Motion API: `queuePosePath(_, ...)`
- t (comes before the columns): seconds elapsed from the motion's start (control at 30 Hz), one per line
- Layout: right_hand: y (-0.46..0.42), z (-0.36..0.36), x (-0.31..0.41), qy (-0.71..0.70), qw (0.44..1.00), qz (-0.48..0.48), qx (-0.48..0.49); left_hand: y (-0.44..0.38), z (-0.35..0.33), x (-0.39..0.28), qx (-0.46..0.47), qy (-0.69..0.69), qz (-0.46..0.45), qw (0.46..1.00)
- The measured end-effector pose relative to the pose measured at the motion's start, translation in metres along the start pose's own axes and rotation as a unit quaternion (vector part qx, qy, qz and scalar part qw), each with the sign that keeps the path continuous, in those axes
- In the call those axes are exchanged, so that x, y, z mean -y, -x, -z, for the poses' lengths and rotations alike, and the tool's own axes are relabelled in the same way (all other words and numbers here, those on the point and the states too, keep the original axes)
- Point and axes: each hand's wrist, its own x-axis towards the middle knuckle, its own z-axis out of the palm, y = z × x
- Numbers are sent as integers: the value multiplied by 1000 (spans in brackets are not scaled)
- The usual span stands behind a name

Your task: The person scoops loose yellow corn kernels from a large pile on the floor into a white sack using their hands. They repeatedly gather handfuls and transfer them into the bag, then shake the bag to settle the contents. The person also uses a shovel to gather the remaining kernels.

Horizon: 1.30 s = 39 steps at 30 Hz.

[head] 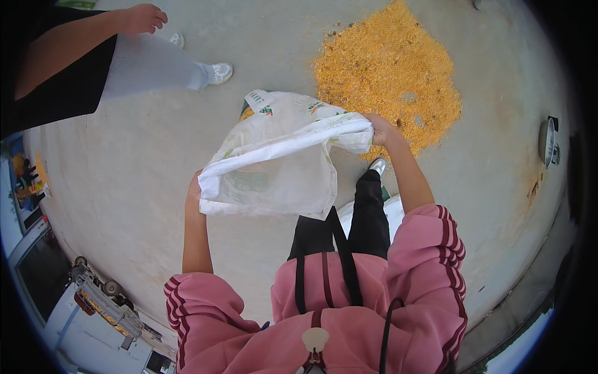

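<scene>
A white woven plastic sack (275,187) with green printing hangs between my two hands, its mouth spread wide and its rim folded over. My left hand (193,190) grips the rim at the left corner, the fingers mostly hidden by the cloth. At the opposite corner, my right hand (380,128) holds the rim, with its fingertips partly behind the fold. Beyond the right hand a heap of yellow corn kernels (387,75) lies spread on the concrete floor (140,177).
Another person's hand (145,18) and leg (154,65) are at the upper left. A metal pan (545,142) lies far right. Another white sack (395,210) lies by my feet. A wheeled machine (107,294) stands at the lower left.
</scene>
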Motion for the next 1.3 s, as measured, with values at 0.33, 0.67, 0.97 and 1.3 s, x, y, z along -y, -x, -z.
queuePosePath(0.33, 93, 28, -68, 414, 774, 282, -388, 83, -53, 18, -30, -131, -127, 983)
queuePosePath(0.67, 114, 42, -58, 172, 933, 135, -286, 117, -50, 10, -239, -452, -39, 858)
queuePosePath(0.97, 40, 92, -70, -298, 916, 268, -13, 70, 20, 62, 53, 515, -53, 854)
queuePosePath(1.3, 114, 4, -37, 212, 884, 307, -281, 101, -33, 40, -157, 179, -155, 959)
